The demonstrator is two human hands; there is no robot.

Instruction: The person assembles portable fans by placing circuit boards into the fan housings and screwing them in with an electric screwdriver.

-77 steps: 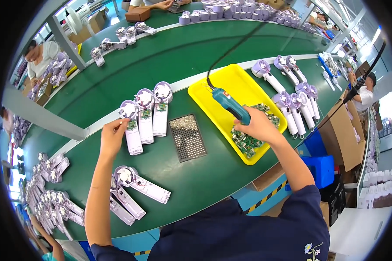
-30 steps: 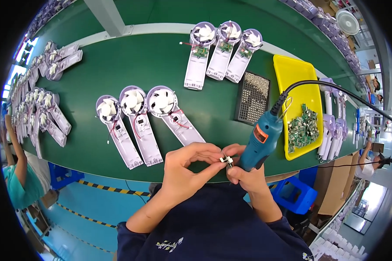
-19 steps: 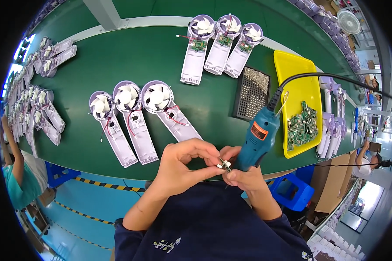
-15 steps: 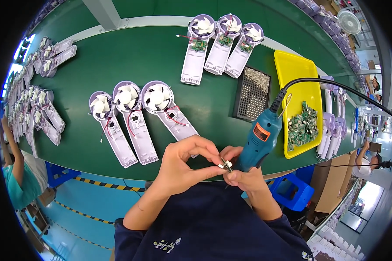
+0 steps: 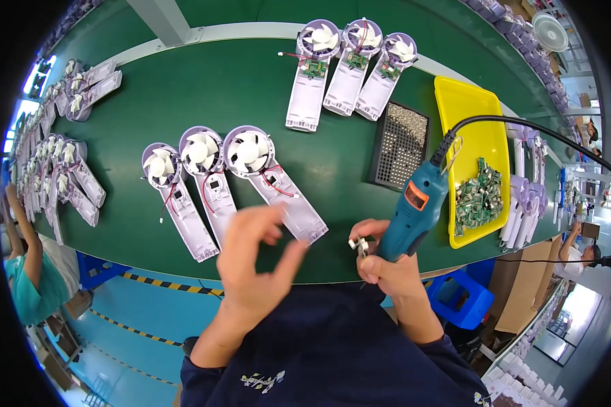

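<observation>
My right hand [image 5: 390,275] is closed round the lower part of a blue-green electric screwdriver [image 5: 417,210]. Its thumb and fingertips also pinch a small circuit board with white connectors [image 5: 361,245]. Slightly smeared by motion, my left hand [image 5: 251,264] is open, thumb and fingers apart, with nothing visible in it. Close beyond that hand lies a handheld-fan half shell [image 5: 295,210] with a white fan wheel and red wires. Two similar fan shells [image 5: 187,224] [image 5: 214,197] lie to its left.
Three fan shells with green boards [image 5: 312,85] lie at the back. Right of them is a black perforated screw tray [image 5: 390,149], then a yellow bin [image 5: 472,108] holding loose circuit boards [image 5: 478,197]. The screwdriver's black cable [image 5: 523,121] arches rightward. More fan parts [image 5: 68,176] crowd the left.
My left hand has let go of the small circuit board and moved left, its fingers spreading. My right hand, still with screwdriver and board, has shifted slightly right.
</observation>
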